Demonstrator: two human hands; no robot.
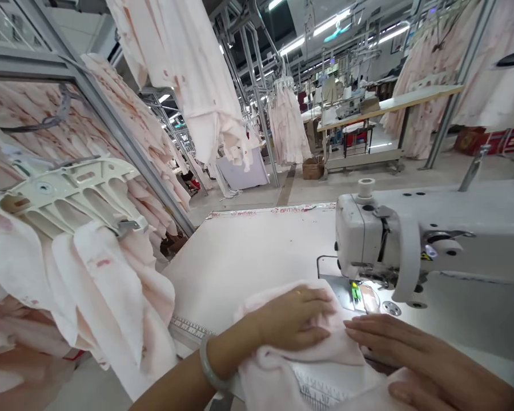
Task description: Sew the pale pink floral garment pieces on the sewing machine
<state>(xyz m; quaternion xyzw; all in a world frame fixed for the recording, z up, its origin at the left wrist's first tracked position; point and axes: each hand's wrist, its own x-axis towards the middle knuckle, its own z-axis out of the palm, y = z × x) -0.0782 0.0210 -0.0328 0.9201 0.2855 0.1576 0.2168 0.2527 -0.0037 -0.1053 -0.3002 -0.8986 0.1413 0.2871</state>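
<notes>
A pale pink piece of fabric (pixel 291 365) lies in folds on the white sewing table, partly over a printed ruler strip (pixel 321 394). My left hand (pixel 293 319) rests flat on it, fingers stretched toward the sewing machine (pixel 368 240). My right hand (pixel 415 354) is at the cloth's right edge, its fingers straight and its thumb lower down by another fold. Just beyond both hands are the lit needle area and a small green and yellow part (pixel 356 292) near the presser foot. The fabric under my palms is hidden.
At left, a cream hanger clamp (pixel 68 188) holds pink garment pieces beside the table. More pink garments (pixel 188 74) hang overhead from rails. A metal frame post (pixel 124 142) rises at left. Across the aisle stand another worktable (pixel 389 108) and a cardboard box (pixel 313 168).
</notes>
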